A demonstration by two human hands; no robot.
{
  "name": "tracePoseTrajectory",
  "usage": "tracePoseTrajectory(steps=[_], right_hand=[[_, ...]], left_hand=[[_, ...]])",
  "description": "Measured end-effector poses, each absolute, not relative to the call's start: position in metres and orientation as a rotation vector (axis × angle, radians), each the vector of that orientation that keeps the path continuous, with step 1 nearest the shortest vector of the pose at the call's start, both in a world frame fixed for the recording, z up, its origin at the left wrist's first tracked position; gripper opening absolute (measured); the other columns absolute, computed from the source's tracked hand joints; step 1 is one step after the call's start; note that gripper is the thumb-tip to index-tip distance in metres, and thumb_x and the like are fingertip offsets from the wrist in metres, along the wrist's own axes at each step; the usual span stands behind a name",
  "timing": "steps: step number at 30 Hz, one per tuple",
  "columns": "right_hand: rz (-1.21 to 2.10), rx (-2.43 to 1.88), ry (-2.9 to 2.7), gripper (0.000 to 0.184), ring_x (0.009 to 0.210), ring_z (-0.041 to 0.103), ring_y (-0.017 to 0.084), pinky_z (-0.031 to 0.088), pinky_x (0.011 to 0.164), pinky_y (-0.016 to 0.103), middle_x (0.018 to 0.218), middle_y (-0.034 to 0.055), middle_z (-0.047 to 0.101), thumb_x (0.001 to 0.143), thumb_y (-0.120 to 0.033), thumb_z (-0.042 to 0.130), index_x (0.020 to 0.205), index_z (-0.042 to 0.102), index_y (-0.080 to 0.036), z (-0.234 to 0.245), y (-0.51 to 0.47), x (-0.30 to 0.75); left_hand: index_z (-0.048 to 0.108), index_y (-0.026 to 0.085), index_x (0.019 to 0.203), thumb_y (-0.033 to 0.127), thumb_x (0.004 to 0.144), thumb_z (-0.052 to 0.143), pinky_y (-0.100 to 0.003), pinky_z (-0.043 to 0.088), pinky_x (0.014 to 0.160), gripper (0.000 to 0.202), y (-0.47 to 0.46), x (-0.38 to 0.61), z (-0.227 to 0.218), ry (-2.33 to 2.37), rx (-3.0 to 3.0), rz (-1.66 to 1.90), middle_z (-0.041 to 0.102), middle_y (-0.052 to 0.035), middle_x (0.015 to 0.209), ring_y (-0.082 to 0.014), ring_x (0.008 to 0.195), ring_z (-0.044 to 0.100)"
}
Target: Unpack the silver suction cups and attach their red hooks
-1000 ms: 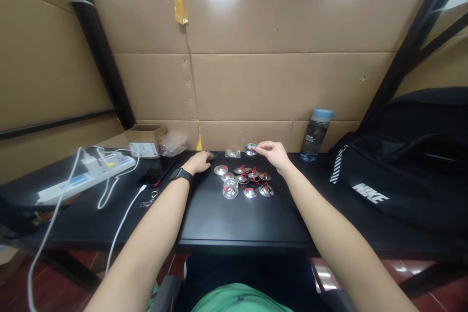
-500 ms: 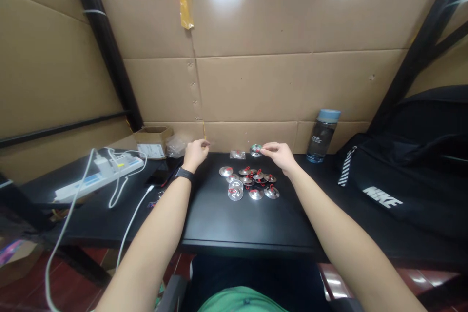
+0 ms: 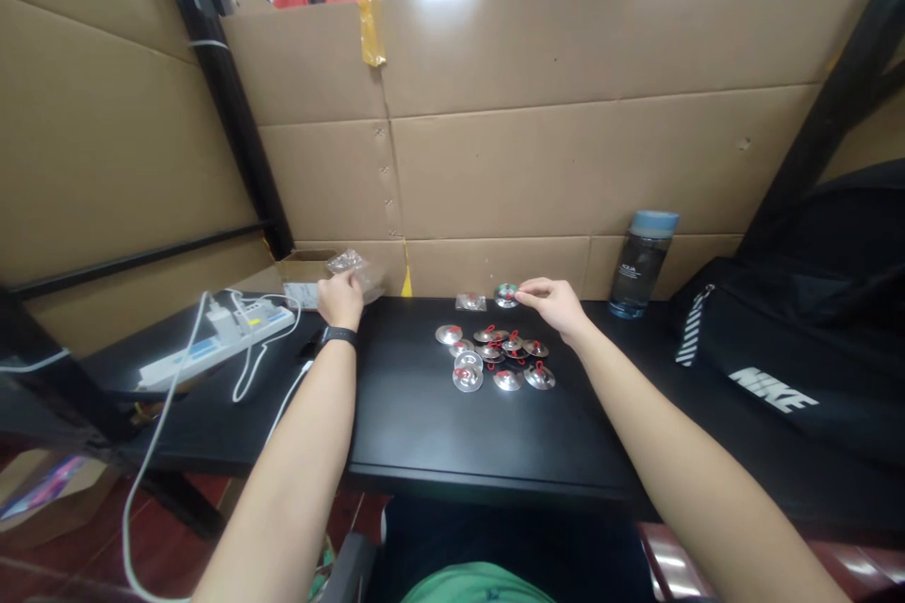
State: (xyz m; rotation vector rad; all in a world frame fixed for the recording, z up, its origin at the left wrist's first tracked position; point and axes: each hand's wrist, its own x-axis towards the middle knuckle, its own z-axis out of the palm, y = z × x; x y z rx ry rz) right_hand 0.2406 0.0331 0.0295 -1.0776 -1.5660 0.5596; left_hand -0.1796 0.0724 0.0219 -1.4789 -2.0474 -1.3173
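Note:
At the back of the black desk my right hand [image 3: 558, 303] pinches the edge of a small shiny finger cymbal [image 3: 506, 297], fingers closed. To the left, my left hand [image 3: 341, 299], with a dark band at the wrist, is closed on a crumpled clear plastic bag [image 3: 366, 275] beside a small cardboard box [image 3: 303, 293]. Its fingertips are partly hidden. Between my arms lies a loose cluster of several finger cymbals [image 3: 468, 376] with red loops, some overlapping. Just left of the pinched cymbal is one in a clear plastic wrapper [image 3: 470, 302].
A water bottle [image 3: 640, 266] with a blue lid stands at the back right, next to a black Nike bag [image 3: 770, 386]. A white power strip [image 3: 219, 344] with cables lies on the left. Cardboard panels [image 3: 495, 160] wall in the desk.
My left hand has moved left to the plastic bag and closed on it, lifting part of it. My right hand keeps its pinch on the cymbal. The view has shifted slightly.

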Motion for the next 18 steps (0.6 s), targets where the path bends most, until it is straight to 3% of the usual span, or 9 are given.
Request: tracePoseTrajectory(steps=[12, 18], right_hand=[[0.56, -1.066, -1.57, 0.025, 0.092, 0.069, 0.027, 0.052, 0.086, 0.04, 0.099, 0.0111, 0.076, 0.068, -0.041, 0.081, 0.076, 0.079, -0.018, 0.03, 0.031, 0.239], [0.56, -1.087, -1.574, 0.025, 0.09, 0.069, 0.026, 0.051, 0.084, 0.039, 0.098, 0.0115, 0.076, 0.068, -0.04, 0.08, 0.077, 0.079, -0.017, 0.031, 0.03, 0.239]], left_hand=[[0.064, 0.018, 0.134, 0.033, 0.095, 0.049, -0.04, 0.044, 0.106, 0.045, 0.098, -0.199, 0.014, -1.937, -1.727, -1.38, 0.072, -0.0134, 0.123, -0.0293, 0.116, 0.064], [0.061, 0.016, 0.131, 0.008, 0.079, 0.055, -0.035, 0.048, 0.101, 0.053, 0.095, -0.206, 0.012, -1.929, -1.755, -1.508, 0.068, -0.0111, 0.129, -0.0249, 0.107, 0.067]])
